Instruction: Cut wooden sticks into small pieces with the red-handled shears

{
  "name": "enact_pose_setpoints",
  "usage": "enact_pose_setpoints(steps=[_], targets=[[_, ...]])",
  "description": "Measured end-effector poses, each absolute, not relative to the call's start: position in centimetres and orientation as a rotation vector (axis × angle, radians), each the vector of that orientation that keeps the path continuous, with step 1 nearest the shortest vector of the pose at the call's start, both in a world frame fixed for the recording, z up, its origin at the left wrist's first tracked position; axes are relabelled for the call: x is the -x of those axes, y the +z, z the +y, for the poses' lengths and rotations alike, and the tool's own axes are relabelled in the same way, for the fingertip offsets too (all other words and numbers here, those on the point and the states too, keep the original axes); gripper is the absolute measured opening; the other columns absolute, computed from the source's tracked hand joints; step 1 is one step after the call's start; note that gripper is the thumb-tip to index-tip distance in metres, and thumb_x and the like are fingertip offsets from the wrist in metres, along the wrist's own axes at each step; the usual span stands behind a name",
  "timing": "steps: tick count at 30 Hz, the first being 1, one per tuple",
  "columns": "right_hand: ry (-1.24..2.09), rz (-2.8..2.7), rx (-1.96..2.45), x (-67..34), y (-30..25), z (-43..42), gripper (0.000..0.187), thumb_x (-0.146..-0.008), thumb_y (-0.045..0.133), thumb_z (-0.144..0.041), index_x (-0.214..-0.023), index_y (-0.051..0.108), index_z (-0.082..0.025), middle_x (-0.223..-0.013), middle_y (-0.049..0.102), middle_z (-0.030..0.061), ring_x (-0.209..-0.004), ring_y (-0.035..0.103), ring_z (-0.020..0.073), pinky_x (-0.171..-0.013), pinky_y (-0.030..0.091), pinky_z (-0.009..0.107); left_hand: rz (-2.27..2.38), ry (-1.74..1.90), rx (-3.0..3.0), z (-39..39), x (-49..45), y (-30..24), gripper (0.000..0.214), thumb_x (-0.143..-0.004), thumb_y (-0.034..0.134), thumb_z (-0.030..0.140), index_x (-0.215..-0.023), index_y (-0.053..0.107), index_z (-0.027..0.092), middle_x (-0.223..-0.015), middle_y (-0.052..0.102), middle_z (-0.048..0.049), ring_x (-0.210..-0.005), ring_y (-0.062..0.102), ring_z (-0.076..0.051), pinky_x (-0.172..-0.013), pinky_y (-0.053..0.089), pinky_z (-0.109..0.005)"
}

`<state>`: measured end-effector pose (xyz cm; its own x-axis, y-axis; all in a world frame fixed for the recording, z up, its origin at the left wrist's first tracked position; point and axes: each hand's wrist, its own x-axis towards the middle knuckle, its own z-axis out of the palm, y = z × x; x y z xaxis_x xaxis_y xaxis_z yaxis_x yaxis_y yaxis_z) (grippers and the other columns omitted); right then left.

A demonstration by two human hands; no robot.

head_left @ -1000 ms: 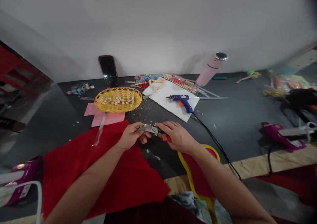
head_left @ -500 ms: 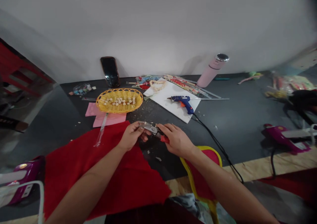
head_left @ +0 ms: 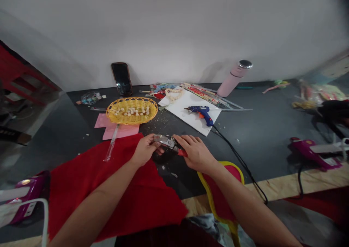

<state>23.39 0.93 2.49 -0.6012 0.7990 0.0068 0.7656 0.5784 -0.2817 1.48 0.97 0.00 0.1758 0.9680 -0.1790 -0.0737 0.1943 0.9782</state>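
Observation:
Both hands meet over the table's front part, around a pair of pliers (head_left: 165, 141) with a grey metal head, a round pivot and red on the handle. My left hand (head_left: 144, 150) pinches the metal end between thumb and fingers. Wrapped over the red handle is my right hand (head_left: 198, 154), its fingers covering much of that end. Whether a small piece sits in the jaws I cannot tell. Under my left forearm lies a red cloth (head_left: 120, 181). Small pale crumbs are scattered on the dark tabletop near the hands.
Beyond the left hand, a yellow woven basket (head_left: 132, 120) holds several small pale pieces, over pink paper (head_left: 122, 132). A blue glue gun (head_left: 203, 112) lies on a white board (head_left: 188, 119), its cord trailing right. A phone (head_left: 121, 79) and a pink bottle (head_left: 231, 80) stand by the wall.
The pliers and my right hand have shifted very slightly. My right fingers sit a little higher and flatter over the handle. Everything else stays where it was.

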Motion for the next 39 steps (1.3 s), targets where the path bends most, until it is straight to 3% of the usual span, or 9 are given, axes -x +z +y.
enact_pose_setpoints(steps=[4, 11, 16, 29, 39], targets=[[0.401, -2.682, 1.280, -23.8, 2.7, 1.1, 0.074, -0.070, 0.047, -0.012, -0.141, 0.028, -0.022, -0.130, 0.047, 0.0106, -0.111, 0.044, 0.0259, -0.090, 0.035, 0.039, 1.049, 0.932, -1.100, 1.0, -1.3, 0.2, 0.014, -0.076, 0.060, 0.026, -0.082, 0.060, 0.014, -0.059, 0.064, 0.0002, -0.052, 0.061, -0.013, -0.051, 0.051, -0.024], [0.414, -2.676, 1.236, -23.9, 2.5, 1.4, 0.069, -0.070, 0.049, -0.012, -0.137, 0.035, -0.021, -0.123, 0.052, 0.0108, -0.108, 0.048, 0.0253, -0.090, 0.038, 0.039, 1.007, 0.916, -1.091, 1.0, -1.0, -0.3, 0.016, -0.078, 0.060, 0.028, -0.084, 0.058, 0.014, -0.080, 0.070, -0.0055, -0.054, 0.062, -0.011, -0.051, 0.052, -0.024], [0.407, -2.641, 1.240, -23.4, 2.3, 1.1, 0.061, -0.074, 0.048, -0.014, -0.134, 0.038, -0.019, -0.118, 0.055, 0.0109, -0.105, 0.050, 0.0239, -0.091, 0.040, 0.037, 1.072, 0.961, -1.074, 0.9, -1.1, -0.5, 0.022, -0.077, 0.062, 0.032, -0.088, 0.059, 0.013, -0.074, 0.070, -0.0055, -0.051, 0.062, -0.012, -0.049, 0.051, -0.024], [0.445, -2.650, 1.177, -23.5, 2.1, 1.0, 0.066, -0.070, 0.048, -0.010, -0.134, 0.037, -0.017, -0.120, 0.052, 0.0109, -0.107, 0.050, 0.0225, -0.094, 0.038, 0.036, 1.062, 0.986, -1.133, 0.8, -1.1, -0.5, 0.019, -0.078, 0.060, 0.030, -0.087, 0.059, 0.013, -0.074, 0.070, -0.0049, -0.049, 0.060, -0.011, -0.047, 0.048, -0.023], [0.426, -2.699, 1.226, -24.0, 2.4, 1.4, 0.074, -0.068, 0.049, -0.009, -0.138, 0.031, -0.023, -0.127, 0.048, 0.0094, -0.111, 0.044, 0.0239, -0.092, 0.035, 0.039, 0.963, 0.928, -1.057, 0.9, -0.9, 0.0, 0.017, -0.075, 0.064, 0.029, -0.079, 0.058, 0.014, -0.076, 0.071, -0.0052, -0.051, 0.062, -0.012, -0.048, 0.049, -0.023]])
